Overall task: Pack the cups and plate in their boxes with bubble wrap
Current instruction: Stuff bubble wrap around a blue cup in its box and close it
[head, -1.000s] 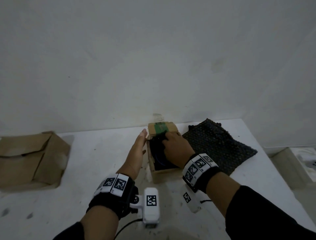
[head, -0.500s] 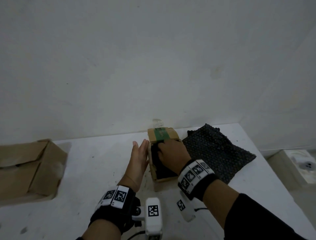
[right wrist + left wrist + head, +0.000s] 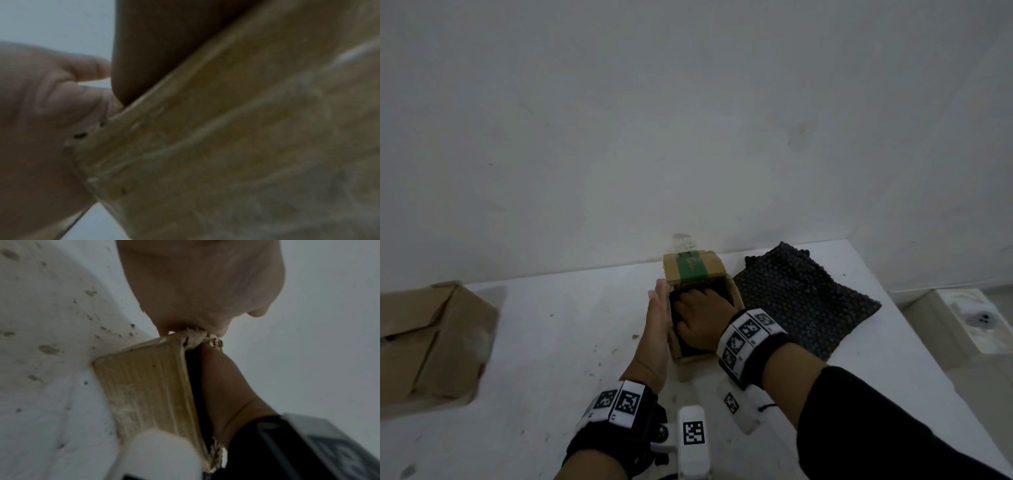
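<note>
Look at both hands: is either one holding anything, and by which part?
Left hand lies flat against the small box's left wall, no grip. Right hand presses into the dark wrap inside; whether its fingers grip anything cannot be told.

I saw bare table (image 3: 571, 342) between the big box (image 3: 431, 342) far left and the small box (image 3: 703, 274), a wide lane. The small box's mouth was filled by the right hand (image 3: 703, 317); the left hand (image 3: 655, 329) walled its left side, the bubble wrap (image 3: 804, 301) covered its right, and the wall (image 3: 688, 137) closed the far side.
</note>
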### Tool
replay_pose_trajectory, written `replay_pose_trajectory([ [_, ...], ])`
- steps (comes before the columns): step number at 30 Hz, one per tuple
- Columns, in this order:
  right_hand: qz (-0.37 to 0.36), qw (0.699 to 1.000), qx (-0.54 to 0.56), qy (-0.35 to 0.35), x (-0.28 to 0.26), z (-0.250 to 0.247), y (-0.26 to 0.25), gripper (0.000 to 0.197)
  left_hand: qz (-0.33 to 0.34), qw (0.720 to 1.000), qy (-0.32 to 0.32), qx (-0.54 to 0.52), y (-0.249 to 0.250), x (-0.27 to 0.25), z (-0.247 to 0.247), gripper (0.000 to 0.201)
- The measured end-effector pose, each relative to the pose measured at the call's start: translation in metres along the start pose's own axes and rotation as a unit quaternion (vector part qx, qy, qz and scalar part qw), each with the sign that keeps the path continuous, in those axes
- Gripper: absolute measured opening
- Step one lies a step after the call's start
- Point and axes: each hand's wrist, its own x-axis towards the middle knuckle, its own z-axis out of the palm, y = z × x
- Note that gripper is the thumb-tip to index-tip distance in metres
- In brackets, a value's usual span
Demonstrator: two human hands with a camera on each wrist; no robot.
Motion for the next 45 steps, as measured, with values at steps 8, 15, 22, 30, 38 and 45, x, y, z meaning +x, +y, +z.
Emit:
replay_pose_trajectory([
  [8, 0.020, 0.994, 0.074, 0.084, -0.026, -0.021, 0.005, 0.024, 0.035, 0.996, 0.002, 0.078, -0.004, 0.000, 0.006, 0.050],
  [15, -0.011, 0.991, -0.063, -0.115, -0.065, -0.050, 0.008, 0.024, 0.064, 0.992, 0.040, 0.106, -0.008, 0.002, 0.005, 0.059],
  [22, -0.045, 0.977, -0.141, -0.156, -0.062, -0.040, 0.009, 0.025, 0.060, 0.990, 0.049, 0.120, -0.008, 0.002, 0.006, 0.061],
  [30, 0.029, 0.946, -0.203, -0.250, -0.047, -0.040, -0.009, 0.036, 0.076, 0.987, 0.060, 0.130, -0.004, -0.001, 0.011, 0.047],
  [38, 0.072, 0.973, 0.038, -0.218, -0.039, -0.061, -0.024, 0.021, 0.000, 0.994, 0.040, 0.100, 0.002, 0.005, 0.008, 0.069],
  [45, 0.115, 0.960, 0.077, -0.242, -0.049, -0.040, -0.036, 0.040, -0.002, 0.995, 0.038, 0.093, 0.002, 0.003, 0.007, 0.079],
])
